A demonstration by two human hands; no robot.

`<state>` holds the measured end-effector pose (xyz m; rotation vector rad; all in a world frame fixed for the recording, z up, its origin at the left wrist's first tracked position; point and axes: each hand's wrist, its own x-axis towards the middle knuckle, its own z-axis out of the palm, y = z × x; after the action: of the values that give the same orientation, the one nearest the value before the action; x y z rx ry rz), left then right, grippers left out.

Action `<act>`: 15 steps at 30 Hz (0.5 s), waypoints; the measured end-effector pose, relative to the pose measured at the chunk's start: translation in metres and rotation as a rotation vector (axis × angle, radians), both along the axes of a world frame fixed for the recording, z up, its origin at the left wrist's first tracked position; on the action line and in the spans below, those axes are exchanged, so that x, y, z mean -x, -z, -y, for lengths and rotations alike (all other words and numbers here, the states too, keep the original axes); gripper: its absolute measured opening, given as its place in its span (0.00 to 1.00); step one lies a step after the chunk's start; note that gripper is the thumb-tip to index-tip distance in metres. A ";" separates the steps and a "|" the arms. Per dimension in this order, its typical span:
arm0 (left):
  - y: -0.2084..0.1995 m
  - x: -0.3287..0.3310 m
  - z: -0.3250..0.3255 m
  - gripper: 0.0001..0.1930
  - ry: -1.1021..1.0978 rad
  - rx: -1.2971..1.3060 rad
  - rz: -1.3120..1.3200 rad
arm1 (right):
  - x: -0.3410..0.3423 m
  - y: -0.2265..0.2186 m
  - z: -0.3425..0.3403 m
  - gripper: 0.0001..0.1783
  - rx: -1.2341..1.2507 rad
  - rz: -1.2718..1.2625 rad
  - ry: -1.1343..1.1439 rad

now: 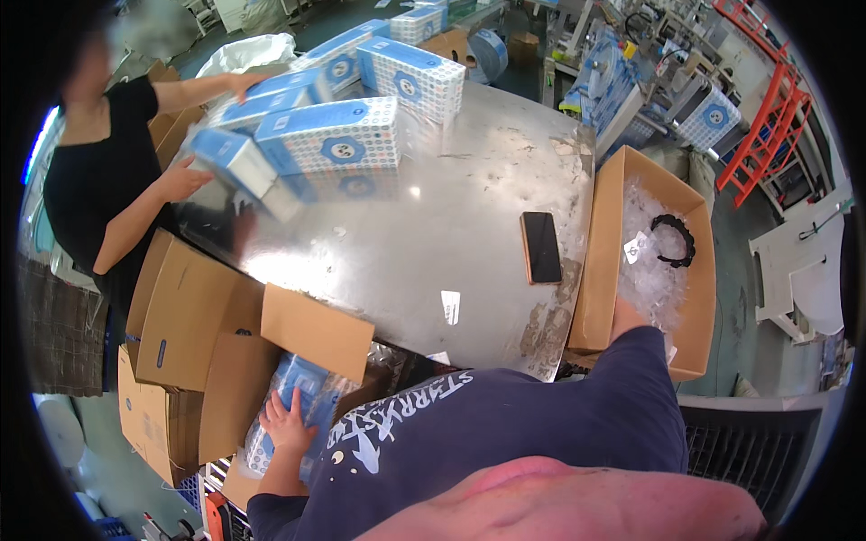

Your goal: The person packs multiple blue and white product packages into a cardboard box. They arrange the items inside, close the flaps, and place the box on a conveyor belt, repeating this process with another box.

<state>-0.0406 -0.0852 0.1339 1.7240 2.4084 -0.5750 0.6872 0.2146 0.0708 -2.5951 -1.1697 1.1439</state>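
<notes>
My left hand (287,424) lies with fingers spread on a blue-and-white package (302,379), which sits inside an open cardboard carton (317,332) at the near left. My right arm reaches down into a long cardboard box (603,243) at the table's right side. Only the wrist part of my right hand (629,316) shows; its fingers are hidden in the box. Crumpled clear plastic (651,293) fills that box, with a black ring-shaped band (691,242) and a white tag (635,247) on top.
Across the metal table (451,225), a co-worker (99,153) handles blue-and-white boxes (327,137). A dark phone (541,248) and a white label (450,307) lie on the tabletop. More cardboard cartons (194,316) stand at the left. Behind are machinery and a red ladder (767,126).
</notes>
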 end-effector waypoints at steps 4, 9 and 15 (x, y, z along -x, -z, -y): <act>-0.007 -0.006 -0.016 0.53 -0.056 0.080 0.071 | -0.036 0.037 0.014 0.18 0.084 -0.012 -0.058; -0.012 -0.007 -0.003 0.53 -0.048 0.205 0.024 | -0.050 0.051 0.013 0.18 0.136 0.009 -0.109; 0.000 0.014 0.000 0.54 -0.035 0.248 -0.036 | -0.049 0.056 0.010 0.18 0.111 0.071 -0.207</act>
<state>-0.0549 -0.0857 0.1336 1.5791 2.2714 -0.8654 0.7359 0.2045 0.0149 -2.6666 -1.4596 1.1934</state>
